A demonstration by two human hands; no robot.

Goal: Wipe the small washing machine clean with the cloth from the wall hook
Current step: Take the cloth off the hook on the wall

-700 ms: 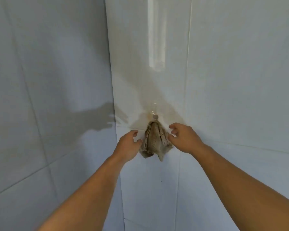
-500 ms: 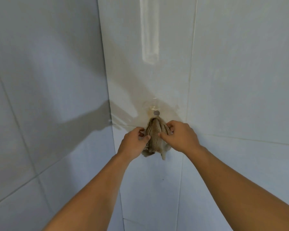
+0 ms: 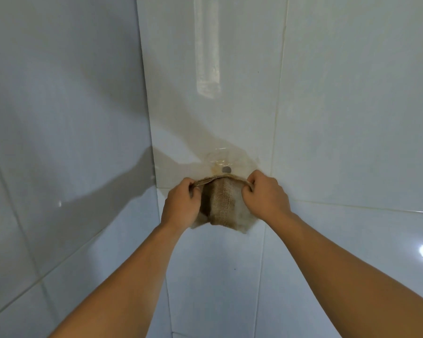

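Observation:
A worn beige-brown cloth (image 3: 221,203) hangs in front of the tiled wall, just below a small clear adhesive wall hook (image 3: 226,169) with a grey round centre. My left hand (image 3: 181,203) grips the cloth's upper left edge, and my right hand (image 3: 264,196) grips its upper right edge. Between the two hands the top edge is stretched wide, and the lower part of the cloth droops below them. I cannot tell whether the cloth still touches the hook. The washing machine is not in view.
I face a corner of glossy white wall tiles (image 3: 352,118), with the corner line (image 3: 144,93) running down just left of my hands. Shadows of my arms fall on the left wall (image 3: 59,118). Nothing else stands within view.
Both hands closed on the bunched cloth at its sides, then moved apart, spreading its top edge wide below the hook. The camera view moved closer to the wall.

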